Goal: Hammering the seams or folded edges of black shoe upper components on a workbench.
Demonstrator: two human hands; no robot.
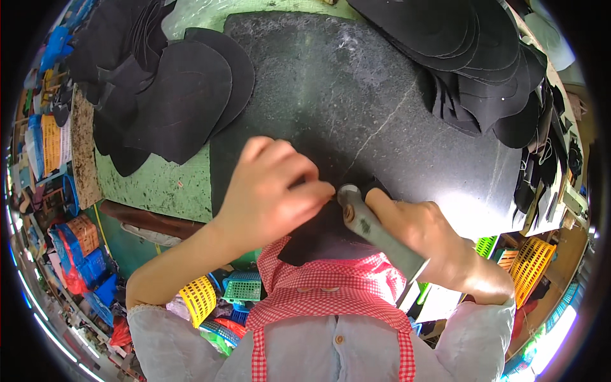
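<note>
A hammer with a grey metal head and a round face is held in my right hand; its handle is mostly hidden. My left hand is curled, thumb and fingers pinched together close to the hammer's round face. What that pinch holds, if anything, is hidden. Below both hands, a black sheet piece lies at the near edge of the work slab and reaches over my red checked apron. Part of this piece is covered by my hands and the hammer.
The dark slab lies on a green table. Cut black pieces are stacked at the far left and far right. Yellow baskets and a green basket stand below the table's near side. Brown rolled material lies along its left edge.
</note>
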